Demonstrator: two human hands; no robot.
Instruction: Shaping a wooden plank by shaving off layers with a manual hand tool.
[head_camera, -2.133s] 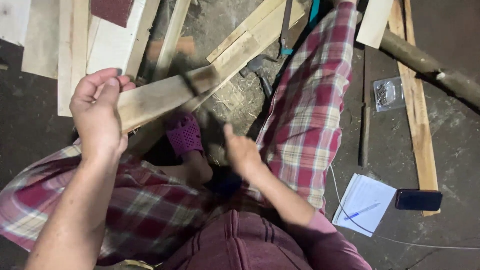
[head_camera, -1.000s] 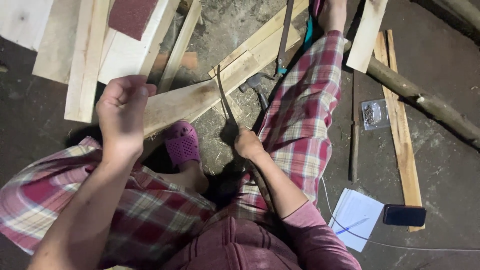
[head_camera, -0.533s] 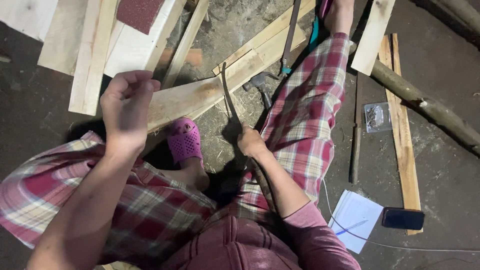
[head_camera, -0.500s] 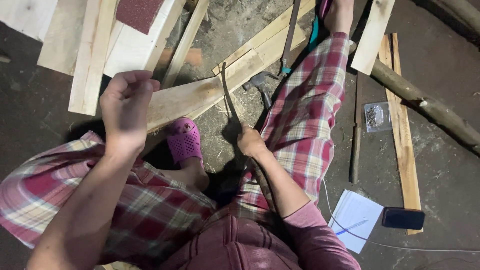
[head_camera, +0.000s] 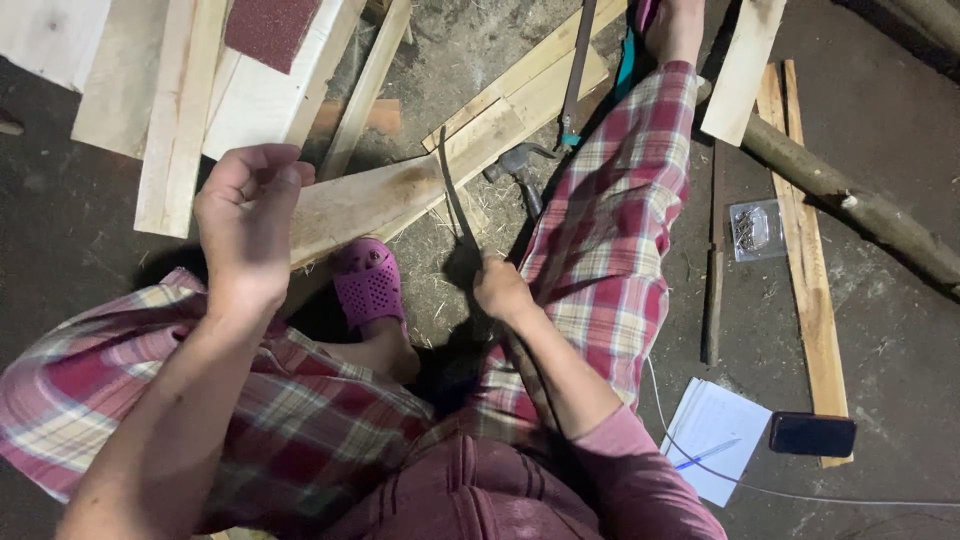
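Dark, dusty floor (head_camera: 890, 330) carries everything, strewn with offcuts of pale wood and some sawdust near the middle.

One long plank (head_camera: 400, 195) runs from the left hand up toward the floor's far edge, its near end resting over a foot in a pink clog (head_camera: 368, 285). The left hand (head_camera: 245, 225) is curled around that near end, gripping it from above. The right hand (head_camera: 500, 290) is clenched on the handle of a thin-bladed saw (head_camera: 455, 200), whose blade stands against the plank's edge, about midway along it.

Just beyond the saw lies one hammer (head_camera: 520, 170), touching the plank's far side. A second saw-like tool with a teal handle (head_camera: 578, 70) lies across the boards near the far edge. One sheet of reddish sandpaper (head_camera: 270, 25) sits on a white board (head_camera: 265, 95) at the far left corner.

On the right, one clear packet of nails (head_camera: 752, 230) lies beside two narrow slats (head_camera: 800, 240) and a rough branch (head_camera: 850, 205). Nearer the right front: one white notepad (head_camera: 715, 435) with a blue pen (head_camera: 708, 455) on it, and one dark phone (head_camera: 812, 435) just beside it.
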